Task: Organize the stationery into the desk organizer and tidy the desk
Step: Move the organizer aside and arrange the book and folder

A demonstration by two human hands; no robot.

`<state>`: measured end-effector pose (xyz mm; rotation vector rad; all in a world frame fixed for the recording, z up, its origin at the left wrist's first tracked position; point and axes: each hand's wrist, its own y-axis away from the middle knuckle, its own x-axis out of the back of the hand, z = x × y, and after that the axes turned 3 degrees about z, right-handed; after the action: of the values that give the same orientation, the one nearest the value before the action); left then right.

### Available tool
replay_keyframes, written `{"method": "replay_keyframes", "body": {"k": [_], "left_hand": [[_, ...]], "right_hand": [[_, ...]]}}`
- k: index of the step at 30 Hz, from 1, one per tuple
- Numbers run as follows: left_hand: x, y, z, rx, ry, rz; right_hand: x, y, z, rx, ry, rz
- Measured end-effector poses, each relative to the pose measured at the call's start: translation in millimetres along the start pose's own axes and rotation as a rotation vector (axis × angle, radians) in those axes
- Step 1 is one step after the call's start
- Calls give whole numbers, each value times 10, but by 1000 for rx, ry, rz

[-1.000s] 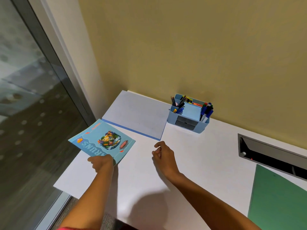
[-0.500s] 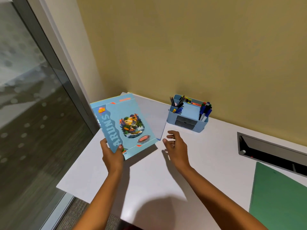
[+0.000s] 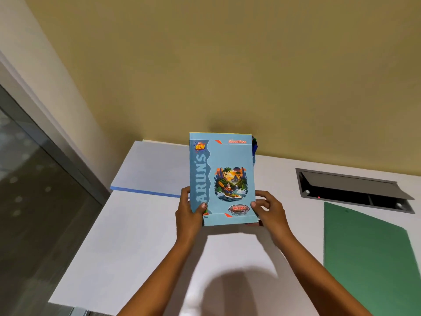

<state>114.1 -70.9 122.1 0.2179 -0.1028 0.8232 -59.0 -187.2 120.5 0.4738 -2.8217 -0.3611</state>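
A light blue notebook with a kayak picture on its cover stands upright above the white desk, cover facing me. My left hand grips its lower left edge, thumb on the cover. My right hand holds its lower right corner with thumb and fingers. The notebook hides nearly all of the blue desk organizer; only a few pen tips show past its right edge.
A white pad with a blue edge lies at the desk's back left. A green folder lies at the right. A grey cable hatch is sunk into the desk near the yellow wall. A glass partition runs along the left.
The notebook went from tilted at the left, held by my left hand alone, to upright in front of the organizer. My right hand left the desk and took its lower right corner.
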Motion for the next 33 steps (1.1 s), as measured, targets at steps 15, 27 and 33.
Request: {"method": "replay_keyframes", "body": {"k": [15, 27, 33], "left_hand": [[-1125, 31, 12, -109, -126, -453], [-1763, -396, -417, -78, -310, -537], [-2006, -529, -585, -85, -537, -463]], "right_hand": [[1059, -246, 736, -205, -102, 461], [1297, -801, 1016, -266, 87, 496], [1311, -1191, 1003, -242, 253, 451]]}}
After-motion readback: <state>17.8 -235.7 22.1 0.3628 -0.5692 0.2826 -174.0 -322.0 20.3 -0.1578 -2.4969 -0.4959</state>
